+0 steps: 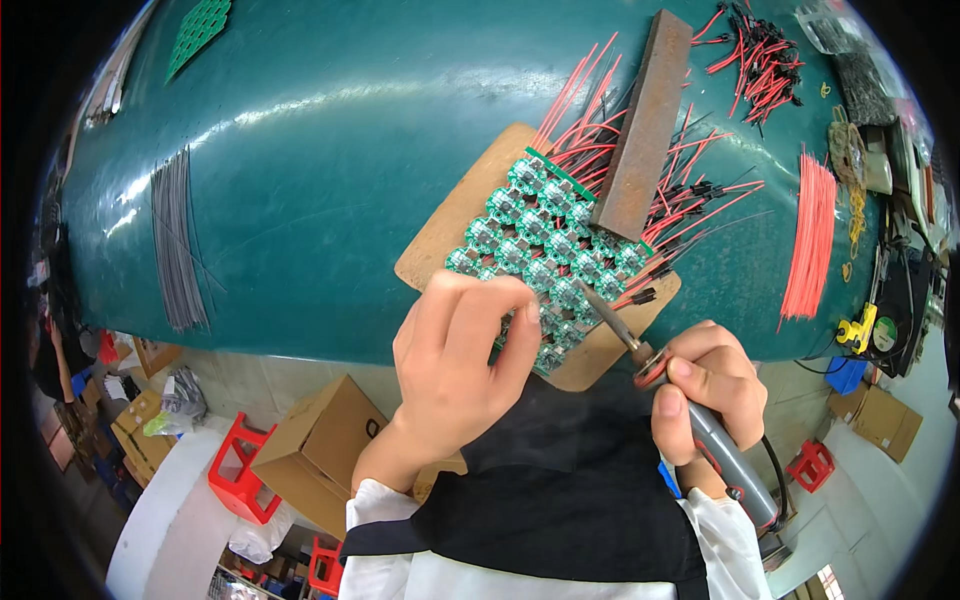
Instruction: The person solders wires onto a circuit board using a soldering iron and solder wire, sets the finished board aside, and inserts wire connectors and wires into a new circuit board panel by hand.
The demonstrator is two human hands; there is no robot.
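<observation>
My right hand [722, 378] grips a soldering iron [733, 462] by its grey handle. The iron's tip points left and rests at or just above a panel of small green circuit boards [540, 225]; whether it touches I cannot tell. Over the panel's near left part, my left hand [452, 345] is closed in a pinch, and what lies between its fingertips is hidden. The panel lies tilted on a wooden board [445, 228]. A rusty metal bar [643, 125] lies across its far right part, over red and black wires [690, 205] that stick out beyond the panel.
On the green table lie a bundle of grey wires [178, 245] at left and red wires [808, 240] at right. A pile of red wires with black ends [765, 65] sits far right, a green panel [200, 32] far left. Below stand a cardboard box [315, 450] and a red stool [240, 470].
</observation>
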